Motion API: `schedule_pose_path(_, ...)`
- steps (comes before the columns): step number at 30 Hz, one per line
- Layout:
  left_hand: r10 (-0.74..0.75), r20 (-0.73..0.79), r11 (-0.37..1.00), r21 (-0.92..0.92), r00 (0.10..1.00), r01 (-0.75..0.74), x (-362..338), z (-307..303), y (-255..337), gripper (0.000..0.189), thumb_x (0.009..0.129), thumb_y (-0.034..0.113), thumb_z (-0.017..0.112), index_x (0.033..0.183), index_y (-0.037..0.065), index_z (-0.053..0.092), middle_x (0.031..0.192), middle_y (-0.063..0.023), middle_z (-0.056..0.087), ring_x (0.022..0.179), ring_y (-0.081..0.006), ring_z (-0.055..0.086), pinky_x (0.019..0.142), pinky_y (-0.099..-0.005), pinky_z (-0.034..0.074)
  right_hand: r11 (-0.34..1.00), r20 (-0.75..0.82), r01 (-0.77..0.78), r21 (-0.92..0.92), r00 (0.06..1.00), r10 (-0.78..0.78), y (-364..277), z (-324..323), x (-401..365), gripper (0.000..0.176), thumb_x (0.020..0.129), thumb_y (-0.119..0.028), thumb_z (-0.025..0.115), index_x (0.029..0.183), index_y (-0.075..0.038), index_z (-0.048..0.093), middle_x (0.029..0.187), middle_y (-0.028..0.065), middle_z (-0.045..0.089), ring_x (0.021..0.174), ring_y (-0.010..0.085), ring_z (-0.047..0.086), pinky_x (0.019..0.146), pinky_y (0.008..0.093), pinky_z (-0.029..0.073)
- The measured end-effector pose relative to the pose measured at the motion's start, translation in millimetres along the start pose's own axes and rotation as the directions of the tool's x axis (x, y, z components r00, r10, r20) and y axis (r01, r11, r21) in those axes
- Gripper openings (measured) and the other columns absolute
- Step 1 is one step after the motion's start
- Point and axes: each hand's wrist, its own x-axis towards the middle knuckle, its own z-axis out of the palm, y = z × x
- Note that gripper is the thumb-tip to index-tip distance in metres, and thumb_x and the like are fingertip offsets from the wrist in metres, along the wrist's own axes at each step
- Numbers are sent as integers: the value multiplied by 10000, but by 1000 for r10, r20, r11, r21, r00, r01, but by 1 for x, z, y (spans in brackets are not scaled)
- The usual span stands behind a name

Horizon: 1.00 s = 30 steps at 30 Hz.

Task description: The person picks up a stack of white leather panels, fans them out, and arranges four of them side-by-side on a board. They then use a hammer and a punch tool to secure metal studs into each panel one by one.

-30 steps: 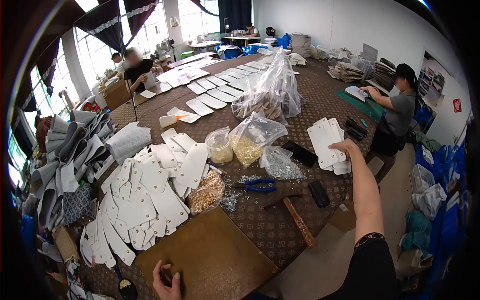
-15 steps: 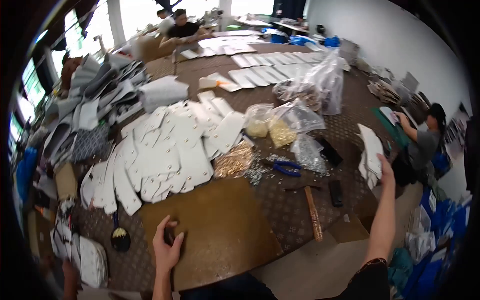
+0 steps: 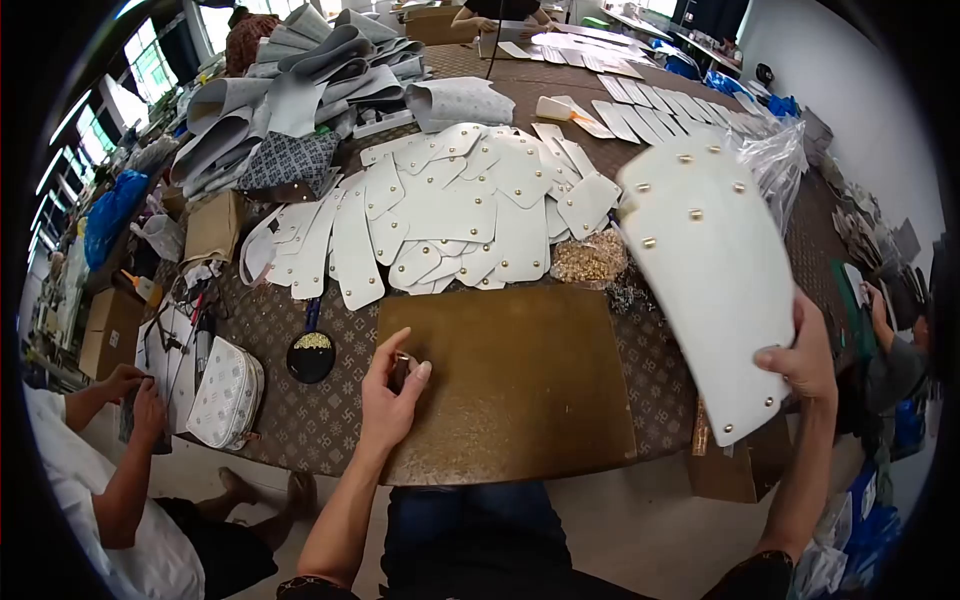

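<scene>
My right hand (image 3: pixel 806 359) grips the lower edge of a large white leather panel (image 3: pixel 705 270) studded with brass rivets and holds it up over the right side of the table. My left hand (image 3: pixel 388 397) rests on a brown board (image 3: pixel 520 380) at the table's near edge, its fingers closed around a small dark cylindrical tool (image 3: pixel 399 370). A pile of matching white riveted panels (image 3: pixel 450 215) lies just beyond the board. A clear bag of brass rivets (image 3: pixel 588 262) sits at the pile's right end.
A small black pan of brass bits (image 3: pixel 311 354) lies left of the board. Grey rolled material (image 3: pixel 300 90) is stacked at the far left. A seated person (image 3: pixel 110 480) works at lower left beside a white patterned pouch (image 3: pixel 226 392). Another person (image 3: pixel 890 350) sits at right.
The view has tipped down toward the near table edge. My right hand has lifted a white panel from the stack at right and brought it in over the table. My left hand stays on the board.
</scene>
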Motion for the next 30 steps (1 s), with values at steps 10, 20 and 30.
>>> schedule_pose_path(10,87,21,993,72,996,-88,-11,-39,13,1236,645,287,1008,1627,57,294,1442,-77,470,862,-134,488,739,-255,445,582,663,653,-485,708,-242,35,187,11,599,685,-141,831,1215,-44,569,1069,124,683,1011,345,681,853,435,555)
schedule_pose_path(20,88,406,968,182,910,-174,27,-28,7,1433,551,326,1047,1653,19,183,1612,-229,342,1483,-379,390,1226,-449,367,425,659,635,-645,744,-110,28,188,-9,815,736,-297,897,1406,-71,492,1192,100,646,1122,290,628,1013,426,445)
schedule_pose_path(30,101,498,960,179,861,-216,31,-9,15,1447,515,263,1065,1664,63,210,1483,-181,449,1382,-324,479,1179,-416,402,478,549,518,-709,831,-86,52,163,-31,1027,669,-257,944,1523,-83,401,1340,104,537,1287,301,506,1173,543,319)
